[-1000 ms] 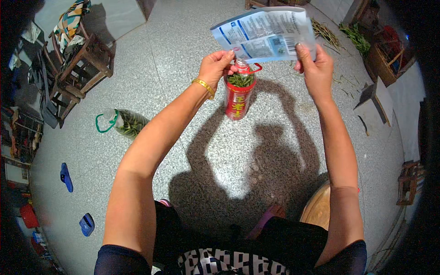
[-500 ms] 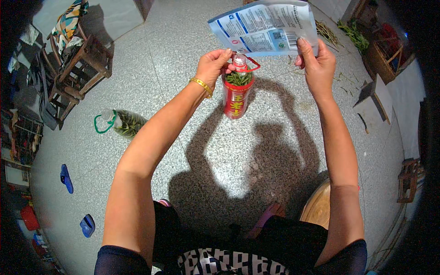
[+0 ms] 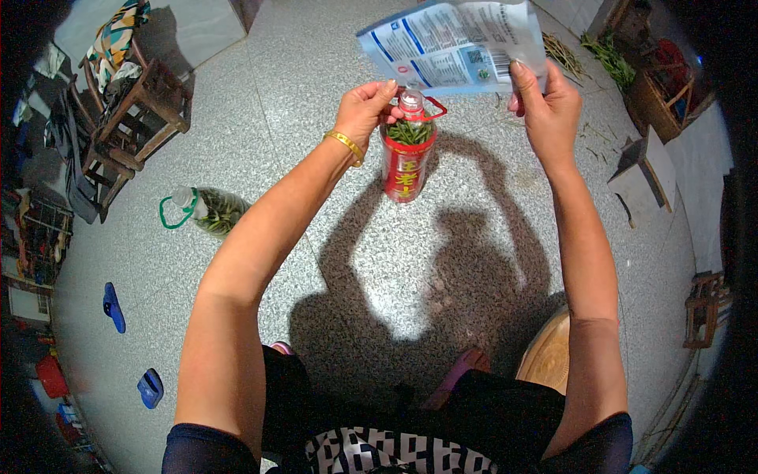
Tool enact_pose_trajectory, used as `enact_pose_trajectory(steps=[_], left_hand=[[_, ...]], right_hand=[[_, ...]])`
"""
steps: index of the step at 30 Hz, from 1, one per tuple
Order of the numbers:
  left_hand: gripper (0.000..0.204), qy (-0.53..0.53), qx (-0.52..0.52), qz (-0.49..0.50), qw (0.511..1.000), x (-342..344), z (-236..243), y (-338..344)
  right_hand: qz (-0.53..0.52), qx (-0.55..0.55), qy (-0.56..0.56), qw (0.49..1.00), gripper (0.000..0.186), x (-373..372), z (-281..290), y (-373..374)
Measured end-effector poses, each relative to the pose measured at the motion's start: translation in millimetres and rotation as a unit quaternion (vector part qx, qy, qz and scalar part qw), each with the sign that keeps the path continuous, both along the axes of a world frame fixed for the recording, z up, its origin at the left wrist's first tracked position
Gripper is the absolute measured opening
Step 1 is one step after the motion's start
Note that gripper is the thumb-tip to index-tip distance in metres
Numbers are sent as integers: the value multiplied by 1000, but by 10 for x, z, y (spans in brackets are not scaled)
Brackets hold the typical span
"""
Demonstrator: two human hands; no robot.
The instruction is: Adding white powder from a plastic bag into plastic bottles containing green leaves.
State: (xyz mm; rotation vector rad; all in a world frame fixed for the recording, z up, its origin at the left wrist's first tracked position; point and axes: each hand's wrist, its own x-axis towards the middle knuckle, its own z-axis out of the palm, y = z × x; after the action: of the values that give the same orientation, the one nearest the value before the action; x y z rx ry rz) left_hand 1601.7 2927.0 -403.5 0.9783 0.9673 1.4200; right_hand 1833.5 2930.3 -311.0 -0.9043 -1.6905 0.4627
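My right hand (image 3: 546, 107) grips the lower right edge of a blue and white printed plastic pouch (image 3: 450, 49), thumb on the near face. The pouch is tilted, its lower left corner just above the mouth of a clear bottle (image 3: 408, 158). That bottle stands upright, with a red label, a red loop handle and green plant pieces packed inside. At its neck, my left hand (image 3: 365, 114) is closed, thumb and forefinger pinching by the pouch's corner, other fingers against the neck. Whether anything is pouring from the pouch cannot be made out.
Left of my forearm a second bottle (image 3: 213, 212) with a green handle and plant pieces lies on the floor. Wooden chairs (image 3: 130, 118) with cloths stand far left, blue slippers (image 3: 114, 308) nearer. Green stalks (image 3: 609, 62) lie far right. A round wooden stool (image 3: 545, 351) is by my right leg.
The pouch has creased and dipped slightly on its left side. Both hands stay in nearly the same place, and the bottle still stands upright.
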Motion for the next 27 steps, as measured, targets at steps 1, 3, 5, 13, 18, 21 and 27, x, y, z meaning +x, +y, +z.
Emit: enact_pose_trajectory(steps=[1,3,5,13,18,21,27], left_hand=[[25,1,-1,0,1000,-6,-7,-6],[25,7,3,8,1000,-3,-13,-13],[26,7,2,3,1000,7,-5,-5],[25,0,6,2,1000,6,-13,-5],[25,7,4,10,1000,2,-5,-6],[26,13,7,4,1000,-15,3,9],[29,37,-3,0,999,3,61,-45]], right_hand=[[8,16,2,1000,21,3,-5,2],[15,32,4,999,21,11,-11,4],[22,7,-29,999,20,18,-20,2],[10,18,-28,999,19,24,-12,-12],[2,34,-15,999,19,27,16,-22],[24,2,-34,999,20,20,-7,-1],[58,-152,171,972,17,205,-131,173]])
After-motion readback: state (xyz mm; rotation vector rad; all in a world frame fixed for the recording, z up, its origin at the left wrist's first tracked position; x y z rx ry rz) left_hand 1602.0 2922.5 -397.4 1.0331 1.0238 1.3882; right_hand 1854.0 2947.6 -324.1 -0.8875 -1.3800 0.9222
